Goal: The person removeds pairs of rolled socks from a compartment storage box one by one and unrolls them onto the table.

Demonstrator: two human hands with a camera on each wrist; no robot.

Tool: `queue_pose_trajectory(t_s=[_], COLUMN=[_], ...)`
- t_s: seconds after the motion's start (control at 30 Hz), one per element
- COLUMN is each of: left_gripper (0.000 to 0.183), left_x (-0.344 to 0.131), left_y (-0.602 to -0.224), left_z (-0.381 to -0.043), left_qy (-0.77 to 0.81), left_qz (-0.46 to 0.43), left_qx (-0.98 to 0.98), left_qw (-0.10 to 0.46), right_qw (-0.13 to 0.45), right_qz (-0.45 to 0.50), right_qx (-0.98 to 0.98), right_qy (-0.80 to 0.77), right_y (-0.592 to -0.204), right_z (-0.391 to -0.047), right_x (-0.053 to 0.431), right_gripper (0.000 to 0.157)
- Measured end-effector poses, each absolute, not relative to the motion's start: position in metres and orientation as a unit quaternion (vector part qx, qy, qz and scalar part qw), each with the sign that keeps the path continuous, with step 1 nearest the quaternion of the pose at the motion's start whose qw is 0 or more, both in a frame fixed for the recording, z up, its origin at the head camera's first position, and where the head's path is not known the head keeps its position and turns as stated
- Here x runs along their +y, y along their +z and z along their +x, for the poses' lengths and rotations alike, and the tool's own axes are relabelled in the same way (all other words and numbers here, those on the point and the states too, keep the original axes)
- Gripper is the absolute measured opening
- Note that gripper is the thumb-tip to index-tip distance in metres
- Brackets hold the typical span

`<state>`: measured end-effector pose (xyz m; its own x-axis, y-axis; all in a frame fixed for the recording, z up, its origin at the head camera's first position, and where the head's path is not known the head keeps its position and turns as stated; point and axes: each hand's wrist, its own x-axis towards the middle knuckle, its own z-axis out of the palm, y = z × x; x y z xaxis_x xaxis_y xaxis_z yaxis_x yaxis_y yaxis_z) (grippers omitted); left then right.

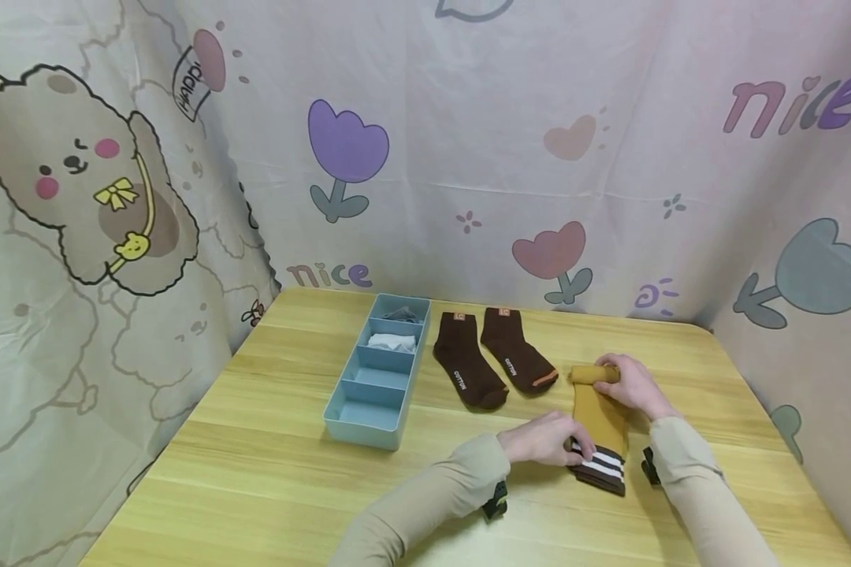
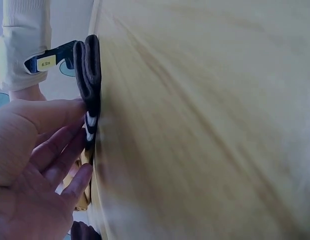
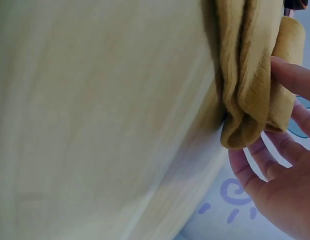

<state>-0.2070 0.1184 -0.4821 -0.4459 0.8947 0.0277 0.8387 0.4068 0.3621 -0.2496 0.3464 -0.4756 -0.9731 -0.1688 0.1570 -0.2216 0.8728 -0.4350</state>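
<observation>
A mustard sock [image 1: 600, 417] with a dark brown, white-striped cuff lies at the right of the table, its far end turned over into a roll. My right hand [image 1: 634, 384] holds that roll, thumb on the near side and fingers round the other. The right wrist view shows layered ribbed fabric [image 3: 245, 85] beside the roll [image 3: 287, 55]. My left hand [image 1: 548, 439] rests its fingertips on the striped cuff. In the left wrist view, the left hand [image 2: 40, 165] has fairly straight fingers against the folded cuff [image 2: 89, 70].
Two brown socks, one left [image 1: 468, 362] and one right [image 1: 516, 350], lie flat left of the mustard one. Further left stands a blue-grey divided box [image 1: 365, 433]; a white folded item [image 1: 392, 342] sits in one compartment and a greyish item [image 1: 401, 314] in the farthest. A printed curtain [image 1: 440, 197] hangs behind the table.
</observation>
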Motion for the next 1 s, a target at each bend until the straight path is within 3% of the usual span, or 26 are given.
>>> queue_pose_trajectory(t_s=[0.17, 0.37, 0.67, 1.0], left_gripper=[0.013, 0.016, 0.015, 0.015], left_x=[0.118, 0.117, 0.117, 0.115], left_y=[-0.482, -0.481, -0.481, -0.480], left_z=[-0.207, -0.205, -0.205, -0.204], left_qy=[0.163, 0.159, 0.160, 0.164], left_qz=[0.519, 0.521, 0.527, 0.524], left_qx=[0.834, 0.832, 0.828, 0.828], left_qw=[0.092, 0.108, 0.109, 0.111], right_qw=[0.059, 0.114, 0.031, 0.084], right_qz=[0.069, 0.066, 0.033, 0.055], right_qx=[-0.965, -0.963, -0.951, -0.936], right_qy=[0.245, 0.235, 0.305, 0.337], right_y=[-0.478, -0.476, -0.467, -0.471], right_z=[-0.249, -0.249, -0.250, -0.254], right_x=[0.349, 0.346, 0.340, 0.337], right_gripper=[0.041, 0.029, 0.036, 0.035])
